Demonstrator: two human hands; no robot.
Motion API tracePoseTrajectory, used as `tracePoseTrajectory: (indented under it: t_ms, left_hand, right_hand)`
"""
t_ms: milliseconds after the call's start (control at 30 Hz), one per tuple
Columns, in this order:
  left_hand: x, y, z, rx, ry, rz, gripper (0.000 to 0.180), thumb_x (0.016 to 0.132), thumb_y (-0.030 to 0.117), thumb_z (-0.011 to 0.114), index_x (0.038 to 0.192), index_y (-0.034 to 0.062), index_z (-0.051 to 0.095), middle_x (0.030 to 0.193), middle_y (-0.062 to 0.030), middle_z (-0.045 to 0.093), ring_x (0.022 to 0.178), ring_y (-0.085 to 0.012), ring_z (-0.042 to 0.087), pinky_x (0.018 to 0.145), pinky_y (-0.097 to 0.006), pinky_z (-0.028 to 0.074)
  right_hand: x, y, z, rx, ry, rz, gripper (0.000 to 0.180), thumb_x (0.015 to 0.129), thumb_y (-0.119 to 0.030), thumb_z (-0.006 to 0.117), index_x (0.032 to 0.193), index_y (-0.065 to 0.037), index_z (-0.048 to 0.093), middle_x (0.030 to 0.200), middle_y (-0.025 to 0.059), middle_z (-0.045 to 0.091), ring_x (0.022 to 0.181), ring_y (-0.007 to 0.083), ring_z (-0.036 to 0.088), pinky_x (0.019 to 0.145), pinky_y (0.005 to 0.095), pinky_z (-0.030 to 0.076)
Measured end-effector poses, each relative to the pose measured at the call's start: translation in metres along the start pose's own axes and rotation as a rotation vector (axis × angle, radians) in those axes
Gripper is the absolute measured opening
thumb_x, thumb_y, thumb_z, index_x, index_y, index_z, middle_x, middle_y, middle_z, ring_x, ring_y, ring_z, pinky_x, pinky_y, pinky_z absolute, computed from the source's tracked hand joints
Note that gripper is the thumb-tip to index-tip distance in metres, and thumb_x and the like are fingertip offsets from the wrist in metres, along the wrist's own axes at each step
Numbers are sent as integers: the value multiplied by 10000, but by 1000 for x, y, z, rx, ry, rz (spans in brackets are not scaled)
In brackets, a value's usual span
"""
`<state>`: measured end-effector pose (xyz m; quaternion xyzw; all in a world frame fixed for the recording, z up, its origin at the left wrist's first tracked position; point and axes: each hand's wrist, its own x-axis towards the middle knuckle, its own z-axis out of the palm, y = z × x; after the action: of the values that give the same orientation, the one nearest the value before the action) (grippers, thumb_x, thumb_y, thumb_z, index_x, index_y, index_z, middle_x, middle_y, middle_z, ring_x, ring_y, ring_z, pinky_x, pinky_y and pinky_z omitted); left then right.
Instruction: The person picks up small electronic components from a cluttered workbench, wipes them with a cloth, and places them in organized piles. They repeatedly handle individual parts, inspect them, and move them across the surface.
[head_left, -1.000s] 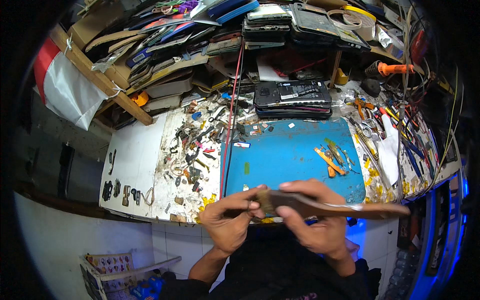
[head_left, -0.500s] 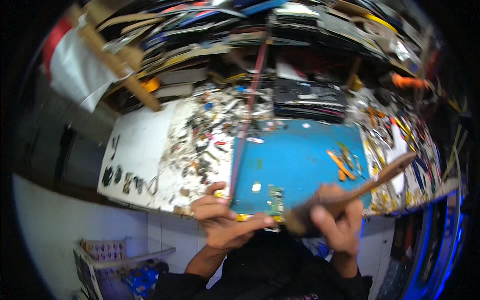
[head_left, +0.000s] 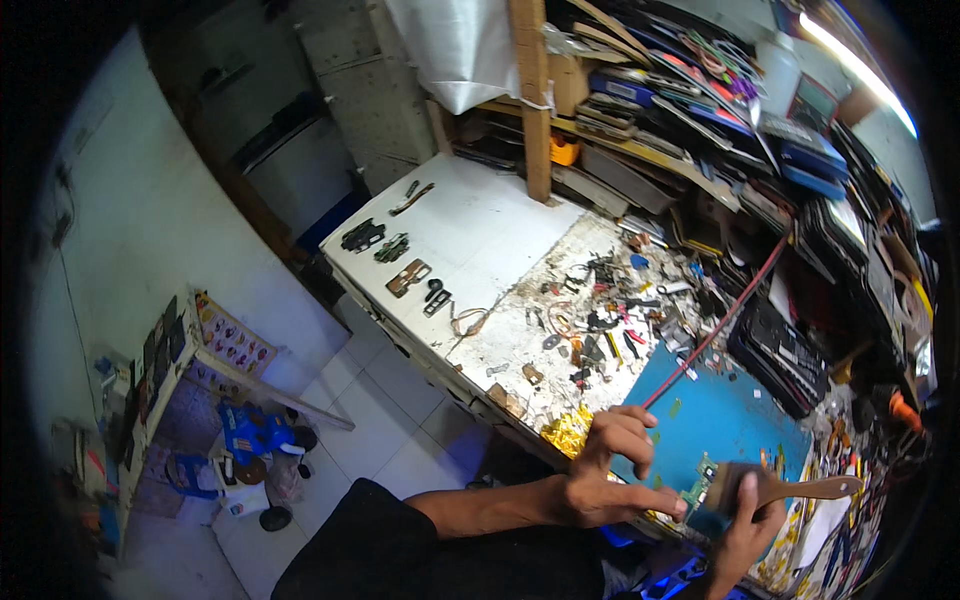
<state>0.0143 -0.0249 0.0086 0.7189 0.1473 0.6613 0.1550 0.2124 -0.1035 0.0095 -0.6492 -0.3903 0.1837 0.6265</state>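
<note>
My left hand holds a small green circuit board by its edge, over the near rim of the blue work mat. My right hand grips a paintbrush with a wooden handle; its dark bristles rest against the board. Both forearms come in from the lower edge, in dark sleeves.
A white bench top carries metal brackets and a heap of small parts and screws. A red cable crosses the mat. Stacked laptops and panels fill the back shelves. A wooden post stands upright. A cluttered rack stands on the tiled floor.
The view has swung far to the left and down, so floor and wall now show. The hands have come closer together and the brush has dropped onto the board.
</note>
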Motion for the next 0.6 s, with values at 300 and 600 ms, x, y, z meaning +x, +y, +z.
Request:
tracePoseTrajectory:
  t_ms: [300,600]
  left_hand:
    - [2,-1,5,-68,-37,98,262,746,92,827,985,190,787,908,5,457,931,-193,468,927,-439,470]
    - [29,-49,-109,438,60,-129,289,682,-168,733,906,13,722,935,-125,677,842,-210,676,766,-305,564]
  right_hand:
    - [-5,37,-28,226,-135,-225,380,997,-245,559,1230,53,529,1104,174,599,1031,273,587,913,421,474]
    - [2,49,-26,-89,-109,51,463,1029,-296,551,1296,76,479,1121,141,584,1005,196,562,881,333,471]
